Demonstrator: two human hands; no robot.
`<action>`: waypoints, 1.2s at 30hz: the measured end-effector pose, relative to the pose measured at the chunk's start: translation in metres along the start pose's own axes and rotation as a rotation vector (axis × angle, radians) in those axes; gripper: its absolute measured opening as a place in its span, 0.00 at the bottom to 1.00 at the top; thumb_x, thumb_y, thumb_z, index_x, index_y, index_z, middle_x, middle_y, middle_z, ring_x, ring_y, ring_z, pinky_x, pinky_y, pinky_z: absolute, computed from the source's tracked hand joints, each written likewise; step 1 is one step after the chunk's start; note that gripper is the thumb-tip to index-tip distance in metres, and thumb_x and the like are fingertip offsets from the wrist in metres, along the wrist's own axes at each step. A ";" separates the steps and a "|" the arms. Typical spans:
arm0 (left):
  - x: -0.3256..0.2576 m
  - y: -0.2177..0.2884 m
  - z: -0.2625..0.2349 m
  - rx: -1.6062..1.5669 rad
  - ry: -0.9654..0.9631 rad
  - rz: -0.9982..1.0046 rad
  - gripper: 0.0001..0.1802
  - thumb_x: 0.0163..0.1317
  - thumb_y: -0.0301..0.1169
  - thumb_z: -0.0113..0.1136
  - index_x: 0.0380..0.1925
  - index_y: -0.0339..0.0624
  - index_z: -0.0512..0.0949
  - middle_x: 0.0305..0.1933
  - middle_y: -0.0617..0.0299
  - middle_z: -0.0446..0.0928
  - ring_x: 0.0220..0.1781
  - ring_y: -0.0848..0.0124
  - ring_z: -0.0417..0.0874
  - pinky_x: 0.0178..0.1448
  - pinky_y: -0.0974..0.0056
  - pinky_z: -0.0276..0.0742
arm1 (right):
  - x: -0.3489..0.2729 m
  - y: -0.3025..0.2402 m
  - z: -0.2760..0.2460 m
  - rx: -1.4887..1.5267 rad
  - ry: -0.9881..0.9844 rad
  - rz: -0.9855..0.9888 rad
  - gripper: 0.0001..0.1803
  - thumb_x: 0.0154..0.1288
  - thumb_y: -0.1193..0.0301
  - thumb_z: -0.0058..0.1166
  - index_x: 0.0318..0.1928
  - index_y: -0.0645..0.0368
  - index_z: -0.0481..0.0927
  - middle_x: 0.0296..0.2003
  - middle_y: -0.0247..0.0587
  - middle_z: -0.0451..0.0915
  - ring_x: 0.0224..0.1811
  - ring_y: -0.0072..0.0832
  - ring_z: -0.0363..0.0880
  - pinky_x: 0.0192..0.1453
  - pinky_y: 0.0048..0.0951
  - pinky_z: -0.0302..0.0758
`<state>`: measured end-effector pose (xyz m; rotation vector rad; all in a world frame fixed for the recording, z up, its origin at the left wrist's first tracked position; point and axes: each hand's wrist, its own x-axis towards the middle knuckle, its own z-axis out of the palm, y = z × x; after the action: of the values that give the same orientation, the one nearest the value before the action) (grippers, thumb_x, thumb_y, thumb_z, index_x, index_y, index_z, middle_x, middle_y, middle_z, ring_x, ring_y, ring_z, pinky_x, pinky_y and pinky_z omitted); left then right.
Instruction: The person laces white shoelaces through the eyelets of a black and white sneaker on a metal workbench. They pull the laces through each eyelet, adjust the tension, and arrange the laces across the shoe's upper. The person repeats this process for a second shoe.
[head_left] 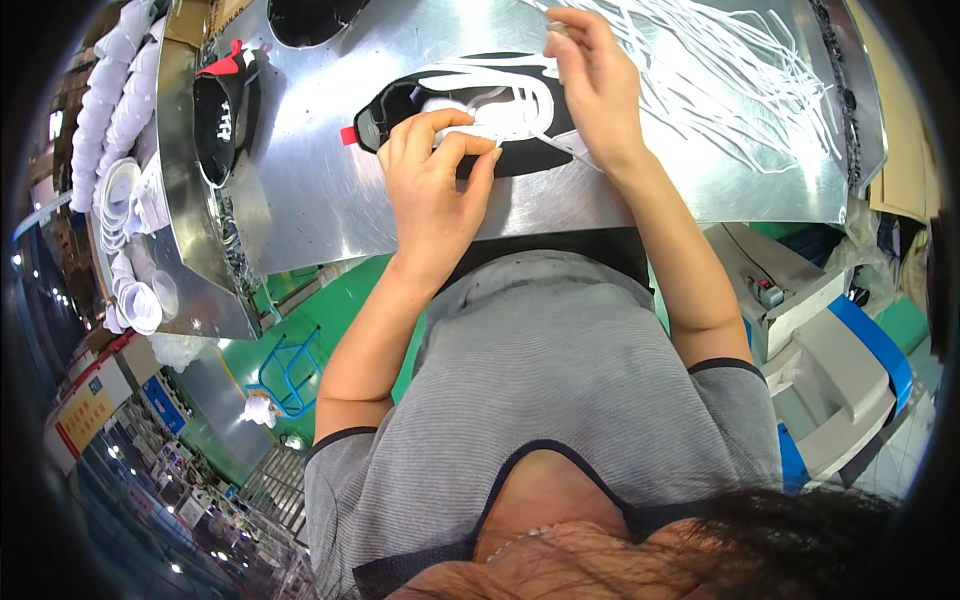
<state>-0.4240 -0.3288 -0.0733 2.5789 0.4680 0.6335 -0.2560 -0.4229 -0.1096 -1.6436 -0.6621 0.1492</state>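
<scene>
A black shoe [535, 158] with a red heel tab lies on its way across the metal table, toe pointing right. White shoelace [533, 92] is strung over its front opening. My left hand [430, 185] is closed at the shoe's near side, thumb and index finger pinching the lace by the eyelets. Above the toe end, my right hand [605, 95] is raised with thumb and forefinger drawn together; what sits between those tips is too small to name. My right wrist and palm hide part of the toe.
Many loose white laces [735, 75] spread over the metal table [330, 215] at right. Another black shoe with red trim [228, 120] lies left, and a dark shoe [312, 18] at the far edge. Stacked white rolled pieces [118, 100] stand far left; a grey and blue bin [835, 385] is at lower right.
</scene>
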 end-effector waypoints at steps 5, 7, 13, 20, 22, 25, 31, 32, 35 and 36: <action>0.003 -0.008 0.005 -0.023 0.003 -0.047 0.09 0.54 0.28 0.73 0.35 0.44 0.82 0.42 0.61 0.81 0.44 0.63 0.78 0.54 0.61 0.66 | -0.048 -0.036 -0.027 -0.024 -0.254 0.122 0.11 0.72 0.72 0.54 0.51 0.61 0.74 0.35 0.49 0.84 0.37 0.39 0.87 0.40 0.32 0.79; 0.007 -0.008 0.007 -0.009 0.016 -0.044 0.11 0.54 0.29 0.73 0.35 0.43 0.82 0.41 0.61 0.81 0.42 0.63 0.78 0.54 0.61 0.66 | -0.067 -0.033 -0.027 -0.028 -0.303 0.140 0.10 0.71 0.73 0.56 0.49 0.62 0.74 0.34 0.49 0.84 0.36 0.43 0.86 0.40 0.35 0.79; 0.010 -0.011 0.004 0.025 -0.033 -0.045 0.12 0.53 0.32 0.74 0.35 0.42 0.81 0.36 0.63 0.83 0.37 0.61 0.77 0.51 0.61 0.68 | -0.072 -0.027 -0.025 -0.102 -0.364 0.107 0.07 0.70 0.73 0.55 0.44 0.62 0.73 0.34 0.48 0.84 0.35 0.45 0.84 0.37 0.38 0.77; 0.011 -0.011 0.003 -0.017 -0.102 -0.047 0.11 0.55 0.33 0.73 0.36 0.43 0.83 0.35 0.63 0.84 0.36 0.60 0.73 0.46 0.61 0.70 | -0.067 -0.026 -0.017 -0.108 -0.382 0.183 0.08 0.70 0.71 0.55 0.44 0.61 0.73 0.32 0.48 0.84 0.34 0.46 0.84 0.37 0.41 0.77; 0.009 -0.011 0.005 -0.041 -0.119 -0.035 0.10 0.55 0.32 0.73 0.36 0.43 0.83 0.34 0.63 0.84 0.36 0.60 0.72 0.46 0.61 0.69 | -0.066 -0.026 0.000 -0.147 -0.368 0.221 0.09 0.71 0.70 0.54 0.45 0.60 0.72 0.32 0.48 0.84 0.34 0.47 0.84 0.37 0.42 0.77; 0.008 -0.014 0.005 -0.036 -0.123 -0.021 0.09 0.57 0.31 0.71 0.36 0.43 0.83 0.33 0.62 0.84 0.37 0.60 0.74 0.47 0.61 0.70 | -0.061 -0.028 0.002 -0.223 -0.437 0.254 0.09 0.72 0.69 0.53 0.46 0.60 0.71 0.32 0.49 0.83 0.35 0.48 0.84 0.38 0.44 0.77; 0.004 -0.012 0.008 -0.124 -0.128 0.019 0.07 0.58 0.28 0.69 0.35 0.41 0.82 0.32 0.59 0.83 0.37 0.58 0.80 0.48 0.57 0.73 | -0.053 -0.029 -0.007 -0.180 -0.495 0.233 0.09 0.72 0.71 0.51 0.45 0.63 0.69 0.30 0.51 0.82 0.35 0.50 0.83 0.39 0.45 0.76; 0.005 -0.012 0.008 -0.134 -0.107 0.016 0.07 0.57 0.28 0.69 0.35 0.41 0.82 0.32 0.59 0.83 0.37 0.58 0.80 0.48 0.57 0.73 | -0.051 -0.030 -0.005 -0.149 -0.470 0.265 0.09 0.72 0.71 0.50 0.45 0.63 0.69 0.29 0.51 0.82 0.34 0.50 0.83 0.39 0.45 0.76; 0.001 -0.015 0.005 -0.149 -0.086 0.024 0.07 0.57 0.27 0.69 0.35 0.41 0.83 0.33 0.60 0.83 0.37 0.58 0.79 0.47 0.57 0.72 | -0.054 -0.029 0.007 -0.006 -0.418 0.376 0.09 0.72 0.71 0.50 0.46 0.63 0.68 0.25 0.49 0.81 0.32 0.48 0.82 0.37 0.42 0.76; 0.002 -0.018 0.005 -0.152 -0.089 0.036 0.07 0.56 0.26 0.69 0.35 0.42 0.82 0.33 0.60 0.83 0.37 0.58 0.79 0.46 0.58 0.72 | -0.052 -0.026 0.008 0.011 -0.432 0.353 0.11 0.72 0.70 0.51 0.46 0.63 0.68 0.25 0.48 0.80 0.30 0.46 0.82 0.36 0.42 0.75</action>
<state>-0.4237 -0.3144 -0.0855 2.4636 0.3320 0.5421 -0.3110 -0.4412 -0.1007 -1.7217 -0.6827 0.7780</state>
